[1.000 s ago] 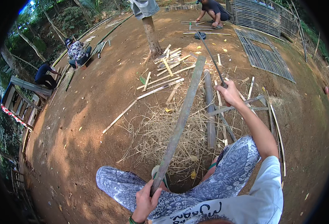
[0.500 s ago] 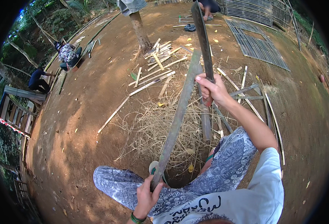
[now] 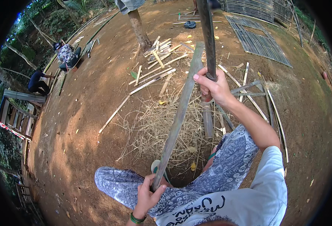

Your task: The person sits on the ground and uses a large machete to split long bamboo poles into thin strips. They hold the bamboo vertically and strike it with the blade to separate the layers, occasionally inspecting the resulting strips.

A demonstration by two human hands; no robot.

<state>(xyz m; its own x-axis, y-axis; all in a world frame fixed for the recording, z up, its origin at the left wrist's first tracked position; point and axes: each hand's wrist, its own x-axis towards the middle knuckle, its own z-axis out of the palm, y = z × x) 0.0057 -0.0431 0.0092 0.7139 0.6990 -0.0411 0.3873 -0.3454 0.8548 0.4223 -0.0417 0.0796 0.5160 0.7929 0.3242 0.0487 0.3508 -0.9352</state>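
Note:
My left hand (image 3: 148, 195) is closed round the near end of a long, flat, grey-green bamboo strip (image 3: 180, 115), just above my lap. The strip slants away from me, its far end beside my right hand. A machete is in my right hand (image 3: 215, 87), the fingers wrapped round its handle. Its long dark blade (image 3: 208, 37) points up and away, past the strip's far end. Under the right hand stands or lies a greyish piece of bamboo or wood (image 3: 208, 122), partly hidden. Whether the strip touches it I cannot tell.
Dry shavings (image 3: 162, 132) lie heaped between my feet. Split strips (image 3: 162, 56) are piled ahead near a tree trunk (image 3: 138, 28). More strips (image 3: 273, 109) lie to the right. A slatted bamboo panel (image 3: 258, 41) rests at the far right. People (image 3: 66, 54) crouch at the far left.
The machete blade stands slightly more upright, and my right hand has shifted a little to the left. My left hand still grips the bamboo strip in nearly the same place.

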